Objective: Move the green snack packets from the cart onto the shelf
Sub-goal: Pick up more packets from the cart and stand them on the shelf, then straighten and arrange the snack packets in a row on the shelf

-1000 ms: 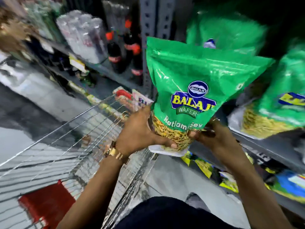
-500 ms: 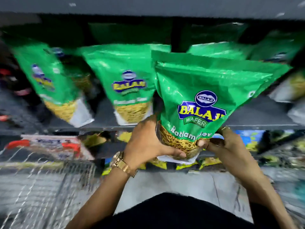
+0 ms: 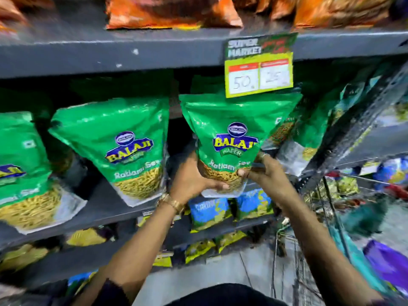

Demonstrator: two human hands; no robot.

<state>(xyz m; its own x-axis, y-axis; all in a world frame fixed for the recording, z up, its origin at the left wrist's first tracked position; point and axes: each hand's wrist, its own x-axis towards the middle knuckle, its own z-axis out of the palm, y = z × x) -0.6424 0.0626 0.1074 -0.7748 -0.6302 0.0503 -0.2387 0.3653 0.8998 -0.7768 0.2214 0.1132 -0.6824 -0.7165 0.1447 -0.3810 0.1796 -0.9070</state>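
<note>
I hold one green snack packet (image 3: 234, 138) upright by its bottom, in front of a dark gap on the grey shelf (image 3: 106, 206). My left hand (image 3: 192, 180) grips its lower left corner and wears a gold watch. At the lower right corner my right hand (image 3: 265, 173) pinches it. Two more green packets stand on the shelf to the left, one (image 3: 130, 149) close by and another (image 3: 19, 171) at the frame's edge. Further green packets (image 3: 309, 131) lean on the shelf to the right, behind the held one.
A price tag (image 3: 259, 67) hangs from the upper shelf edge just above the held packet. Orange packets (image 3: 174, 14) sit on the top shelf. Blue packets (image 3: 229, 208) fill the shelf below. The wire cart (image 3: 326, 195) stands at the right, beside a metal upright (image 3: 362, 129).
The view has swung from the cart to the shelf and risen. Both hands have carried the packet up toward the gap between the shelved green packets, still gripping its bottom.
</note>
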